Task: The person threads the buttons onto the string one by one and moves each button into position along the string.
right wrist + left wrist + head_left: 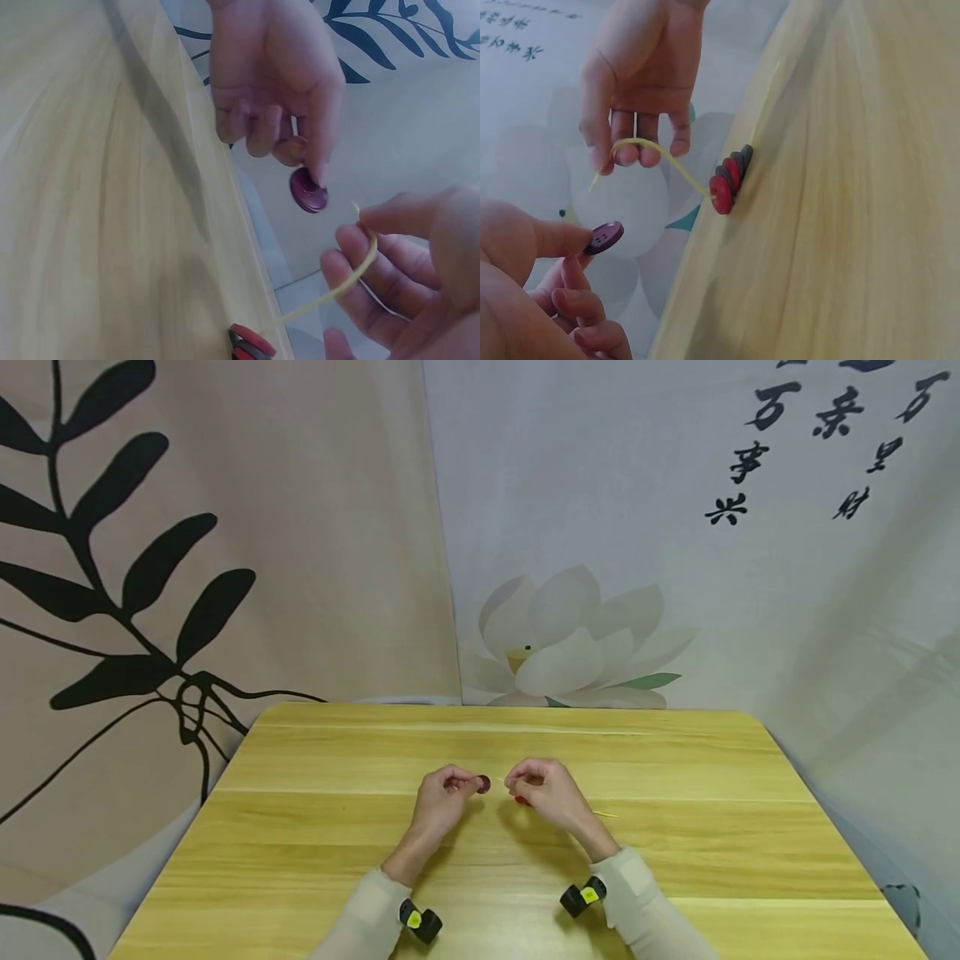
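Observation:
Between thumb and fingertips, my left hand [441,797] pinches a dark purple button [605,238], whose several small holes show in the left wrist view. My right hand [552,795] holds a yellow cord [681,168] near its end between thumb and fingertip. The cord's short tip pokes out toward the purple button, with a small gap between them. From the right hand the cord curves down to a row of strung red and dark grey buttons [731,174] on the table. In the head view the right hand hides most of that row.
The cord's far end [606,815] lies on the wooden table [480,893], right of the right wrist. A small black camera is strapped to each wrist, over pale sleeves [651,902]. Printed cloth hangs behind the table's back edge.

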`<state>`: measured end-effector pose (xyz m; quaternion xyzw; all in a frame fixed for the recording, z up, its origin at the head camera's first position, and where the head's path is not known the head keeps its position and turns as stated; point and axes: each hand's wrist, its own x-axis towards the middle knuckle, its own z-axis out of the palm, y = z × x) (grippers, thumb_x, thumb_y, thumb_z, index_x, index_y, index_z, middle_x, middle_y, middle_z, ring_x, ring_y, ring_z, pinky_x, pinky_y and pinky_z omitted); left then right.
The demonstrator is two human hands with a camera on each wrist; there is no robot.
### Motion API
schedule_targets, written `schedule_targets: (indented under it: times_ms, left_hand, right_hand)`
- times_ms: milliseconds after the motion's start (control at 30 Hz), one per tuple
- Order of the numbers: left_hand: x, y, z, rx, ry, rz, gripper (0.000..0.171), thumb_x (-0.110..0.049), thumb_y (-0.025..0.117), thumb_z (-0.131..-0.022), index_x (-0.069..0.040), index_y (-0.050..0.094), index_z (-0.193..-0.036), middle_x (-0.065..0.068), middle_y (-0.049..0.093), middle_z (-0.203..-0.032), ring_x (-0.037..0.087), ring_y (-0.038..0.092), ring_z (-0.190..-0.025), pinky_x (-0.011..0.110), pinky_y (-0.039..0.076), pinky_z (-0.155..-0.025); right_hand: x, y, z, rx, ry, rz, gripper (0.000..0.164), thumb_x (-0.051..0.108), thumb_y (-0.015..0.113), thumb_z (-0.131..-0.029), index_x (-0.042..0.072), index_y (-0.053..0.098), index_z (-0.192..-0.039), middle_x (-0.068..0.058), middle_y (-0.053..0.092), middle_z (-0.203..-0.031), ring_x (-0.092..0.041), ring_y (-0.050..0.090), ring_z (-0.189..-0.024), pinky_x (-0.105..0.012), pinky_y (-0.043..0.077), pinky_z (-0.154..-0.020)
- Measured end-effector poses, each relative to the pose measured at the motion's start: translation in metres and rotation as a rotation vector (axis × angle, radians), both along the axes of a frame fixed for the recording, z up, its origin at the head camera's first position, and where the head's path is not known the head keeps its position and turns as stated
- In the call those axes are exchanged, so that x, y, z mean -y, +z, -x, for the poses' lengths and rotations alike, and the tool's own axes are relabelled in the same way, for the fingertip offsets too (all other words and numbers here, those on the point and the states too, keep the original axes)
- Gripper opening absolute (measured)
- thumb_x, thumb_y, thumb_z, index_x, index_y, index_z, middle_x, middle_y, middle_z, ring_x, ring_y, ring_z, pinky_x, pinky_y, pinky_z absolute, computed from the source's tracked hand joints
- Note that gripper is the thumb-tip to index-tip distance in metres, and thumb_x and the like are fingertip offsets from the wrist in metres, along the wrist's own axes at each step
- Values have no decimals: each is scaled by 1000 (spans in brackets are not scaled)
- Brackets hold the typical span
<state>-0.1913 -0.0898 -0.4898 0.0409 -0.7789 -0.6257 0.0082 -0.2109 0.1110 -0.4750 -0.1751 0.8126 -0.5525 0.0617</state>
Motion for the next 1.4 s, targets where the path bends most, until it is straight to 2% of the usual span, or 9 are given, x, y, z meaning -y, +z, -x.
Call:
schedule_targets:
  times_ms: [167, 400, 633, 867, 1033, 1167, 1400]
  left_hand:
    - [-2, 3, 1, -2, 13, -35, 10, -14, 72, -89, -4, 71, -90, 3, 57, -78, 14, 48, -68, 21, 37, -55]
    - [-5, 4, 1, -17, 4, -75, 11, -14, 72, -89, -4, 71, -92, 6, 67, -83, 14, 48, -70, 22, 38, -57]
    - [-7, 6, 0, -25, 0, -93, 10, -12, 72, -89, -3, 72, -93, 9, 69, -85, 14, 49, -71, 21, 39, -57]
    - [-8, 6, 0, -18, 1, -95, 10, -12, 72, -89, -3, 71, -93, 7, 67, -83, 14, 48, -70, 22, 39, -57]
    - [-10, 5, -1, -20, 2, -87, 9, -11, 72, -89, -2, 70, -92, 7, 70, -84, 14, 50, -70, 21, 39, -57]
    - [-11, 5, -1, -19, 7, -75, 8, -12, 73, -89, -4, 71, -91, 6, 67, -82, 14, 48, -69, 20, 36, -55]
    - [-12, 5, -1, -23, 4, -62, 9, -14, 73, -89, -5, 72, -91, 5, 66, -80, 13, 48, -68, 20, 35, -54]
  right_hand:
    - [4, 1, -3, -27, 13, -21, 9, 0, 62, -93, 0, 71, -95, -18, 71, -91, -35, 66, -81, -27, 54, -66]
    - [6, 3, -5, -40, -4, -42, 9, 0, 62, -93, 0, 71, -94, -8, 71, -86, -36, 67, -81, -24, 52, -64]
    - [7, 1, -4, -52, -4, -56, 11, -1, 62, -91, 5, 71, -92, -18, 71, -92, -36, 67, -82, -25, 52, -64]
    - [8, 0, -4, -69, -20, -80, 9, 0, 63, -91, 4, 71, -92, -17, 72, -92, -27, 67, -80, -26, 52, -65]
    - [10, 0, -5, -85, -31, -114, 7, 2, 65, -91, 2, 72, -93, -11, 73, -90, -18, 66, -79, -28, 53, -69]
    - [11, 1, -6, -91, -44, -137, 5, 7, 69, -91, 4, 72, -92, -3, 72, -87, -13, 64, -78, -29, 53, -71]
    - [12, 2, -6, -119, -44, -145, 6, 11, 72, -90, 6, 72, -88, 3, 70, -81, -10, 62, -75, -28, 52, -70]
